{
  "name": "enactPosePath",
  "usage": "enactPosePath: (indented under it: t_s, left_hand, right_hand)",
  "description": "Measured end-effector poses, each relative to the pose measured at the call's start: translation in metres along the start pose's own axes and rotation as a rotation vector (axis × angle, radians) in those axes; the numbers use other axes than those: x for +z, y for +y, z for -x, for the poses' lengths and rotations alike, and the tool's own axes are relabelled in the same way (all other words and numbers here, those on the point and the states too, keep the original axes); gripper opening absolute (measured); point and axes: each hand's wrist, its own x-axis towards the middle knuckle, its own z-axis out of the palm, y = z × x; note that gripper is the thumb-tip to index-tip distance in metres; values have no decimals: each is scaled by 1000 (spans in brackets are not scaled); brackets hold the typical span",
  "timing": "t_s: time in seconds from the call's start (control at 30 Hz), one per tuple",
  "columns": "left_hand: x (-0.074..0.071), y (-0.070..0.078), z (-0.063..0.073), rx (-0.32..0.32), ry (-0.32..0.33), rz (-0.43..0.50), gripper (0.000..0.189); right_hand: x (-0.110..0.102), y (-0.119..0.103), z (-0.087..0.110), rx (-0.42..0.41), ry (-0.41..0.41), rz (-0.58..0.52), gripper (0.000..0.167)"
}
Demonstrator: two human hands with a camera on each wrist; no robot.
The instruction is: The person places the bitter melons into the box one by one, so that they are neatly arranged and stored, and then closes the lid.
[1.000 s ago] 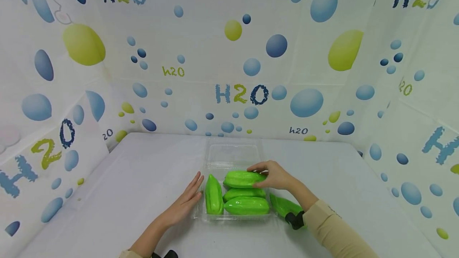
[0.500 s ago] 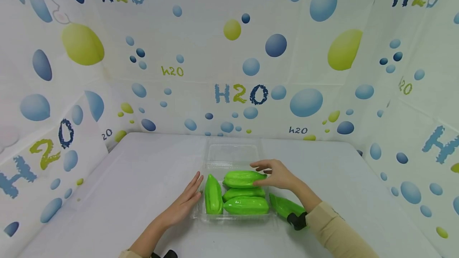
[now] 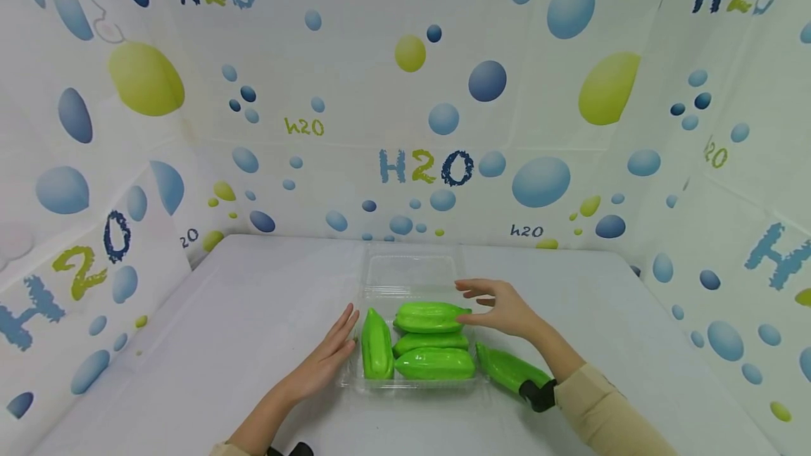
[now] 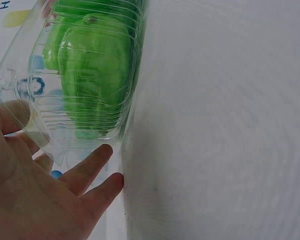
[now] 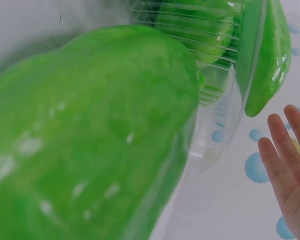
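Note:
A clear plastic clamshell box point(image 3: 418, 385) holds several long, glossy, ribbed green fruits. One green fruit point(image 3: 378, 348) stands lengthwise along the left side; the others lie crosswise, with the top green fruit point(image 3: 426, 317) at the back. My left hand point(image 3: 323, 363) touches the box's left side with straight fingers; in the left wrist view the hand point(image 4: 35, 195) is spread along the clear wall. At the back right corner, my right hand point(image 3: 507, 309) is spread and holds nothing, its thumb close to the top fruit's tip. Its fingers look straight in the right wrist view.
The box's lid point(image 3: 415, 271) lies folded back behind it. Another green fruit point(image 3: 507, 366) is on the white table point(image 3: 253, 315) right of the box, below my right forearm, and looms large in the right wrist view point(image 5: 90, 135). Patterned cloth walls surround the table.
My right hand has let go of the top fruit at the back and drawn away to the right, fingers opening. The fruit stays in the box. My left hand has not moved.

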Motion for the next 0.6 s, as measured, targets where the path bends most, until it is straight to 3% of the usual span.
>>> enactPosePath:
  t_s: [0.1, 0.3, 0.6]
  left_hand:
    - [0, 0, 0, -1, -2, 1, 51]
    - [0, 1, 0, 3, 0, 8, 51]
    - [0, 0, 1, -1, 2, 3, 51]
  right_hand:
    - [-3, -17, 6, 8, 3, -6, 55]
    - [-8, -20, 14, 4, 26, -2, 56]
    - [-15, -4, 25, -31, 67, 13, 57]
